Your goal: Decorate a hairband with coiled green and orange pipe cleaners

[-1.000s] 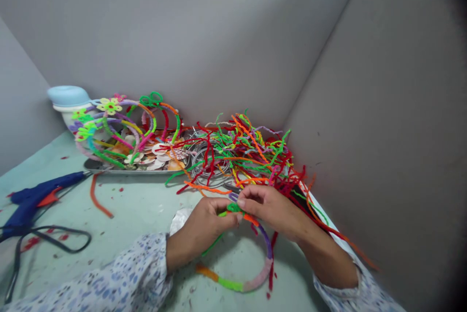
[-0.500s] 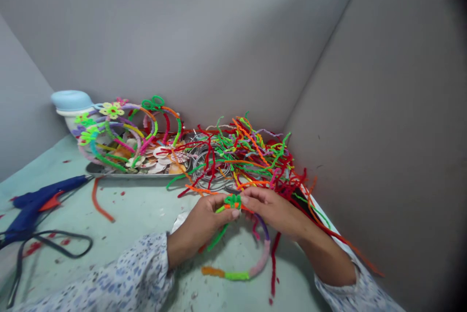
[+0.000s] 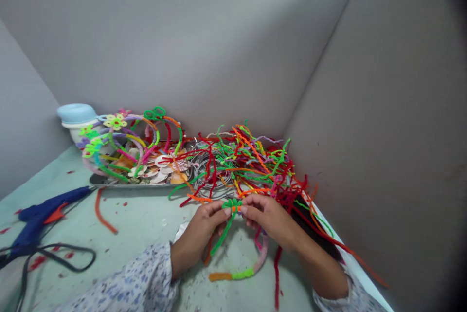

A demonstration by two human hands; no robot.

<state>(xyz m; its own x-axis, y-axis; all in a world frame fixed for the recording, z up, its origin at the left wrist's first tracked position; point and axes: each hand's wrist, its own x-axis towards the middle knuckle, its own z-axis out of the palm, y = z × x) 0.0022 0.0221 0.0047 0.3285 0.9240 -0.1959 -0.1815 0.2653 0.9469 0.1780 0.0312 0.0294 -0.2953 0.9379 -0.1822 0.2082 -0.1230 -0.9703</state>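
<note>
My left hand (image 3: 200, 230) and my right hand (image 3: 267, 217) meet over the table, both pinching a headband (image 3: 243, 273) wrapped in pipe cleaners of orange, green, pink and purple. At its top sits a small green pipe-cleaner loop (image 3: 232, 203) between my fingertips. A loose green end (image 3: 221, 238) hangs down from it, and the band curves below my hands above the pale green table (image 3: 146, 214).
A heap of loose pipe cleaners (image 3: 251, 161) fills the corner behind my hands. A metal tray (image 3: 120, 181) holds decorated headbands (image 3: 134, 137) and shell pieces. A blue-lidded pot (image 3: 77, 116) stands at the back left. A blue glue gun (image 3: 40, 212) with black cord lies left. Grey walls close in.
Both hands have lifted the headband up and slightly away from me. The green loop at its top is tighter and the loose green end now hangs lower.
</note>
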